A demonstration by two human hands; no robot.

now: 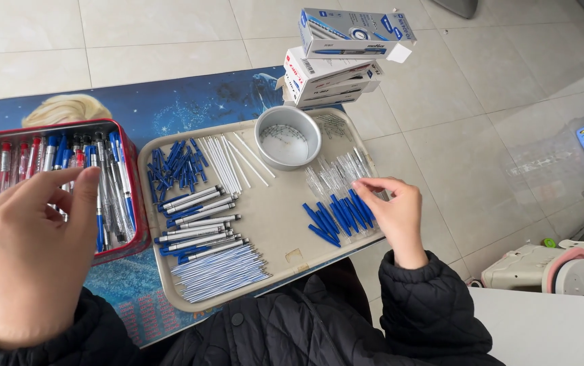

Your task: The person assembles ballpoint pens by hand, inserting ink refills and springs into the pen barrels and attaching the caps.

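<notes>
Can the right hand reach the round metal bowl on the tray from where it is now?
Probably yes: the right hand rests by the blue caps, and only flat clear tubes lie before the bowl.

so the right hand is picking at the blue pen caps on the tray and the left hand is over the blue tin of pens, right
Not quite: the tin is red, not blue, as the head view shows. The rest holds: the right hand is at the blue pen caps on the beige tray, and the left hand is over the tin of pens.
</notes>
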